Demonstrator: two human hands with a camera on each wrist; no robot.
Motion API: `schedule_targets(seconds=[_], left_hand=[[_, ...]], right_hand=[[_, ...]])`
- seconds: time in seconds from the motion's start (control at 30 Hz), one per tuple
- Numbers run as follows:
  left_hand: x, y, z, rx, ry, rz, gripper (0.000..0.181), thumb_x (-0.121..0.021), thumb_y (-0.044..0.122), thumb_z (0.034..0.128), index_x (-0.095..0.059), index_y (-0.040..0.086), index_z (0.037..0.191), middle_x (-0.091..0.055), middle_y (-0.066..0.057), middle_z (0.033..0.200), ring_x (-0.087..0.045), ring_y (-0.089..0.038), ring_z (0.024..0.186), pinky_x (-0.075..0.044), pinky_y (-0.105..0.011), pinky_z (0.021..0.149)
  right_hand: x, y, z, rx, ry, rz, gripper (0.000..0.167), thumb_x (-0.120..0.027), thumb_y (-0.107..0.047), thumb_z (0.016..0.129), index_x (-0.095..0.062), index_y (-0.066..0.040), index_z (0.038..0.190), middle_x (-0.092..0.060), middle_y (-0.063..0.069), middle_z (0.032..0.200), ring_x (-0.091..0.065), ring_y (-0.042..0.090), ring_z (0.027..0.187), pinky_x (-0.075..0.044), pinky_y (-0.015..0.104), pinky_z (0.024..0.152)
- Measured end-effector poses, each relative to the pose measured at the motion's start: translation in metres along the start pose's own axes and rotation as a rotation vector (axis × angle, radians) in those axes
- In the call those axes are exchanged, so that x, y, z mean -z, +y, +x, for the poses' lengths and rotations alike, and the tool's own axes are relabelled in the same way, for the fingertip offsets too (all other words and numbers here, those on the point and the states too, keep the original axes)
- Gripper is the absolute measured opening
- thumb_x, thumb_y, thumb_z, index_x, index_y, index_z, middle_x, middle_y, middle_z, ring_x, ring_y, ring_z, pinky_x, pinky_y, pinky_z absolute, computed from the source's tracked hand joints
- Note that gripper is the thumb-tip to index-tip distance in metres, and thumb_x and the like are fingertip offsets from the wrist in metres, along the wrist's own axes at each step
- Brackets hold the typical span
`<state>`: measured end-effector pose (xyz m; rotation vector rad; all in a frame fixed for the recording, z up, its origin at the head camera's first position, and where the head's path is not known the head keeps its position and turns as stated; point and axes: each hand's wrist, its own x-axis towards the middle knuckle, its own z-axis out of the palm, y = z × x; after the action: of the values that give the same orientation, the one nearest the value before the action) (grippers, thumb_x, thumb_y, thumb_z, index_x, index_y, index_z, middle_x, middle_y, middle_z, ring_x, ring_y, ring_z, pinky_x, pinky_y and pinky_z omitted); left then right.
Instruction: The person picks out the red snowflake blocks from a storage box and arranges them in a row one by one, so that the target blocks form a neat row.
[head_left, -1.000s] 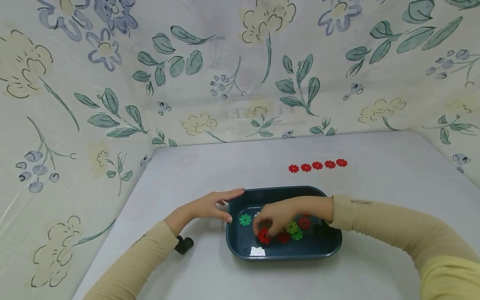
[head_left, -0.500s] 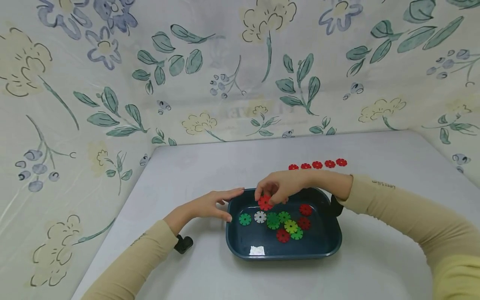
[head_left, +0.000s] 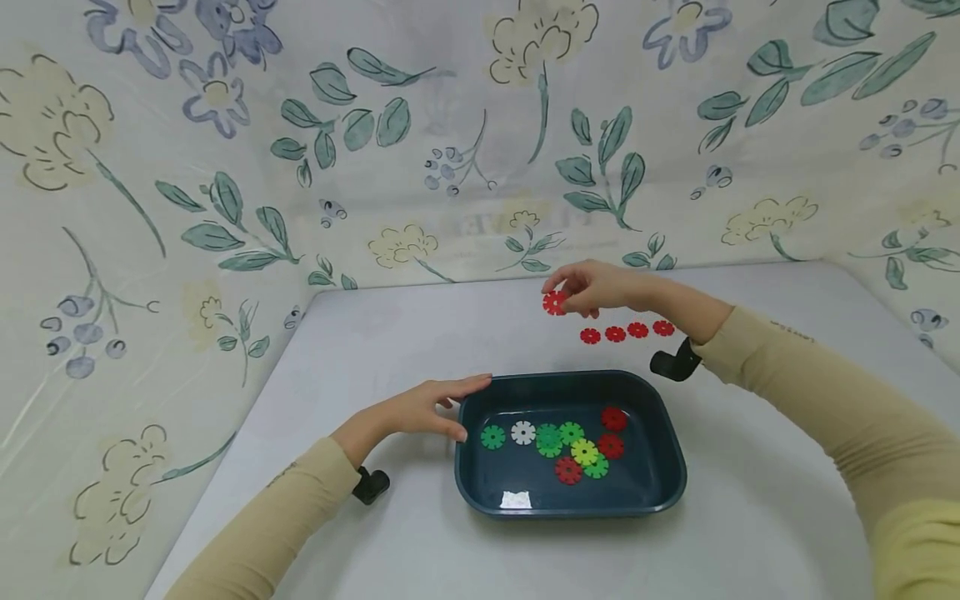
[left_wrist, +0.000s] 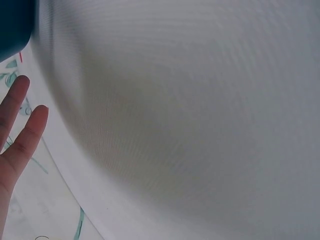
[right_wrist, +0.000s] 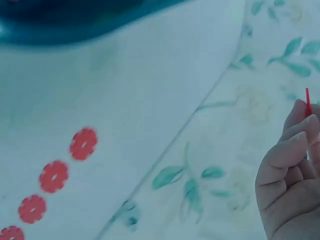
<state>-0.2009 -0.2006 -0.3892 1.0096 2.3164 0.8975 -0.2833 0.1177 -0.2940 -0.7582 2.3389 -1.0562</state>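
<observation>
My right hand (head_left: 602, 286) pinches a red notched plastic disc (head_left: 553, 302) above the far part of the table, a little beyond and left of a row of similar red discs (head_left: 615, 334). The right wrist view shows the pinched disc edge-on between the fingertips. Against the left rim of a dark blue tray (head_left: 480, 502) rests my left hand (head_left: 412, 412), its fingers extended and thumb apart. Inside the tray lie several notched discs: red, green, one yellow-green (head_left: 584, 452) and one white (head_left: 523, 432). In the left wrist view only a few fingers show beside the tray's corner.
The white table (head_left: 360, 333) carries the tray near its middle. A curtain with printed flowers and leaves (head_left: 450, 125) hangs behind and to the left. Black camera mounts (head_left: 677, 362) sit on both wrists.
The right hand lifted the red disc out of the tray and carried it away over the table, past the row's left end. The left hand stayed at the tray's rim.
</observation>
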Motion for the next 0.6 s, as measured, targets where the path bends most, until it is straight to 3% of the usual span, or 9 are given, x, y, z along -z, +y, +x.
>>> schedule_targets(seconds=[0.2,0.47,0.6], left_hand=[[0.0,-0.001,0.0,-0.009,-0.003,-0.006,0.081,-0.069,0.033,0.0803,-0.025,0.015,0.146,-0.022,-0.004,0.151,-0.028,-0.027,0.135,-0.04,-0.048,0.094],[0.0,0.0,0.0,-0.007,-0.005,0.013,0.081,-0.069,0.033,0.0804,-0.026,0.014,0.145,-0.023,-0.004,0.151,-0.029,-0.026,0.135,-0.041,-0.047,0.094],[0.0,0.0,0.0,-0.007,-0.007,0.017,0.081,-0.069,0.034,0.0805,-0.026,0.013,0.145,-0.022,-0.003,0.151,-0.029,-0.026,0.135,-0.041,-0.047,0.094]], right_hand=[[0.01,0.02,0.01,-0.067,0.076,0.017,0.041,-0.06,-0.015,0.087,-0.048,-0.007,0.126,-0.055,0.008,0.082,-0.052,0.021,0.067,-0.047,0.027,0.061],[0.01,0.05,0.023,-0.112,0.07,0.073,0.044,-0.062,-0.019,0.087,-0.047,-0.006,0.126,-0.056,0.007,0.081,-0.052,0.021,0.068,-0.047,0.027,0.064],[0.006,0.066,0.028,-0.122,0.062,0.067,0.044,-0.064,-0.02,0.086,-0.048,-0.005,0.125,-0.058,0.014,0.087,-0.054,0.026,0.07,-0.048,0.028,0.066]])
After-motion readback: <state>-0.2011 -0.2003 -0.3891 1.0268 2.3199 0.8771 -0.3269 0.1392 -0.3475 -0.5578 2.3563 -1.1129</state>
